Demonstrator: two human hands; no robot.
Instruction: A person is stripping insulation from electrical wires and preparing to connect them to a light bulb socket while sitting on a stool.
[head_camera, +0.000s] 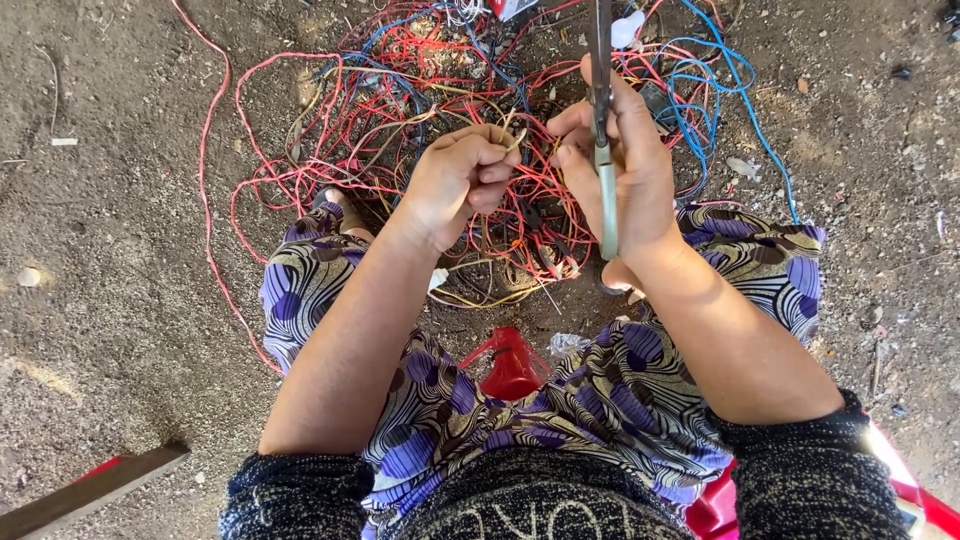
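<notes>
Ground: bare dirt (110, 250) with grit and small stones; no surface, the person sits low over it in a patterned skirt (620, 390).
Far left: a wooden plank (90, 490) lies at the bottom corner, well apart from the hands.
Wires: a tangled heap (400, 110) of red, blue and yellow wire spreads ahead of the knees and under both hands; one red strand loops out far to the left.
Between the knees: a red plastic piece (512, 368) sits on the ground.
Left hand (462, 180): grip closed in a fist around a thin pale wire (512, 135), its end poking out toward the other hand.
Right hand (620, 160): fingers wrapped tight on a grey-handled tool (606, 170) that stands upright, while thumb and forefinger pinch near the same wire end; the tool's tip runs out of view at the top.
Gap: the hands nearly touch.
Room: open dirt on both sides; the heap crowds the space straight ahead.
</notes>
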